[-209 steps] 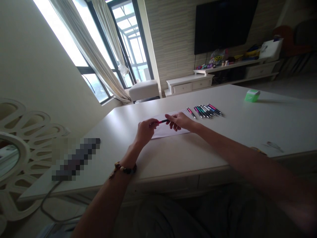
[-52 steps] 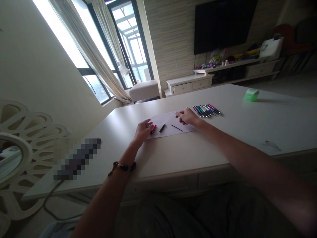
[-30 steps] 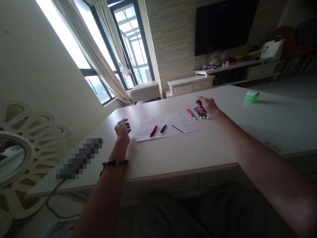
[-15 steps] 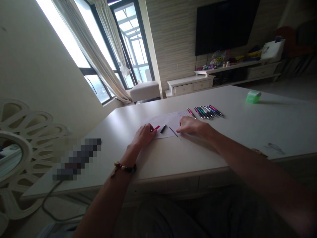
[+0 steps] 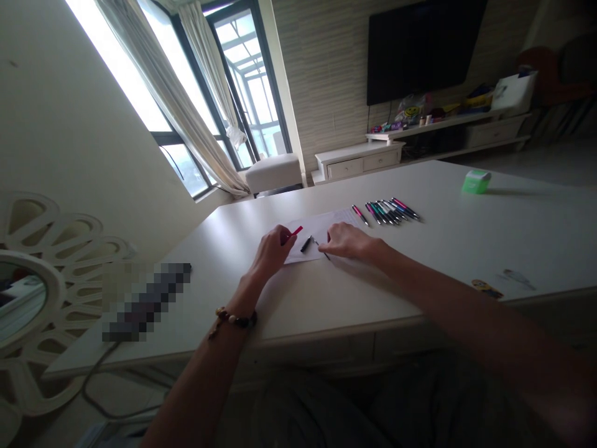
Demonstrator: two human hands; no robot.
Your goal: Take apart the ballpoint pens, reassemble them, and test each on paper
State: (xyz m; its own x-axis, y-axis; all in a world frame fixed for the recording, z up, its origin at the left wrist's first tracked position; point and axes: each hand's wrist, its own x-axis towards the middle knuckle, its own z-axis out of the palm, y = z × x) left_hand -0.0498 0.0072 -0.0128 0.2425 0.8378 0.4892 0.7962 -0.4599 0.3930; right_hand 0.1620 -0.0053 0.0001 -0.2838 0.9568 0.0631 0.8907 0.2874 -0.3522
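My left hand (image 5: pixel 272 252) rests over the left part of a white paper sheet (image 5: pixel 326 219) and is shut on a red pen barrel (image 5: pixel 295 233), which sticks out tilted from its fingers. A short black pen part (image 5: pixel 306 244) lies on the paper between my hands, touching neither. My right hand (image 5: pixel 347 242) has its fingertips on a thin black pen refill (image 5: pixel 323 251), near the paper's lower edge. A bead bracelet (image 5: pixel 236 319) circles my left wrist.
A white table (image 5: pixel 513 236) bears a pink-and-silver pen (image 5: pixel 359 214) beside a tight row of several pens (image 5: pixel 389 210). A green box (image 5: pixel 476 182) stands at the far right. A small cartoon figure (image 5: pixel 482 288) lies by the front edge.
My left hand has picked up the red barrel from the paper and tilted it up. The thin refill has shifted left under my right fingertips. My right hand has come back from the pen row.
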